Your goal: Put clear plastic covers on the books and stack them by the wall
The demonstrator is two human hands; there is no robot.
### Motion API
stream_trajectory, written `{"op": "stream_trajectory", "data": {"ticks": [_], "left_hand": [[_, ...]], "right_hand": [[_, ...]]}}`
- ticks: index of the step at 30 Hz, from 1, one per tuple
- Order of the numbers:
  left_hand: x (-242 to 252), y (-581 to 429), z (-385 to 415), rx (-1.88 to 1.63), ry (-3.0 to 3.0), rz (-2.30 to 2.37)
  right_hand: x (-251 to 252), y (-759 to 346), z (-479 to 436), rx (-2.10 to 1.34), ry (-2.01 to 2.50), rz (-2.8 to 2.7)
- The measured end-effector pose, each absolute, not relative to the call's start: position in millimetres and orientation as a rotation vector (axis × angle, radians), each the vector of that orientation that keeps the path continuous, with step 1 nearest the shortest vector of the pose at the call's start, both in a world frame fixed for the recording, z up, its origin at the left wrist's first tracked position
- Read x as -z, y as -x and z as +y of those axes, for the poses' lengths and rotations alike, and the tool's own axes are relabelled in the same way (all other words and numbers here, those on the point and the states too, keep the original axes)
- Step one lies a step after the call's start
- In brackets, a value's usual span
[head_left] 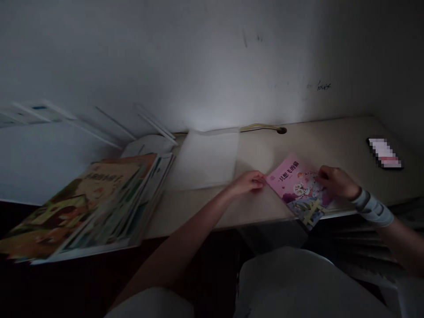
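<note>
A pink picture book (300,187) with a cartoon cover and Chinese title lies tilted at the desk's front edge, its lower corner jutting past it. My left hand (250,182) is closed, its fingertips pinching at the book's left corner. On the opposite side, my right hand (339,182) is closed at the book's right edge, fingers curled. Beneath the book, a clear plastic sheet (273,236) seems to hang over the desk edge; which hand touches it, I cannot tell. A grey-white band circles my right wrist.
A fanned stack of picture books (86,207) fills the desk's left end. Beside it lies a translucent plastic sheet (208,159). A phone (386,152) rests at the far right. A cable (261,126) runs into a desk hole by the wall (212,62).
</note>
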State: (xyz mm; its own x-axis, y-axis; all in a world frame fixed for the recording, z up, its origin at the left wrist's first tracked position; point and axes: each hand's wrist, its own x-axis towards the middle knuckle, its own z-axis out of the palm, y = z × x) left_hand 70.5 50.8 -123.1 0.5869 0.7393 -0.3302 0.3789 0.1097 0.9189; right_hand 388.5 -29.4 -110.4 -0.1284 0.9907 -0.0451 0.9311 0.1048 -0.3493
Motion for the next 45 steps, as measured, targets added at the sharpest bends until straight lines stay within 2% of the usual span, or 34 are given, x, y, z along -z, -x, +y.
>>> {"op": "stream_trajectory", "data": {"ticks": [5, 10, 15, 22, 26, 31, 37, 45], "left_hand": [[108, -128, 107, -0.335, -1.976, 0.953], [91, -188, 87, -0.542, -2.372, 1.075], [87, -211, 41, -0.432, -2.022, 0.875], [94, -204, 40, -0.423, -1.447, 0.807], [92, -201, 37, -0.430, -1.374, 0.836], [89, -200, 35, -0.442, -1.586, 0.770], [90, -201, 36, -0.372, -1.437, 0.746], [82, -189, 35, -0.442, -1.266, 0.849]], "right_hand": [[102, -415, -37, -0.779, 1.811, -2.015], [102, -401, -48, -0.867, 1.455, -1.823], [107, -374, -50, -0.658, 1.138, -1.752], [110, -366, -46, -0.638, 1.111, -1.777], [109, -367, -47, -0.600, 1.127, -1.789], [105, -361, -48, -0.624, 1.130, -1.827], [105, -358, -48, -0.614, 1.128, -1.849], [100, -387, -37, -0.264, 1.259, -1.741]]}}
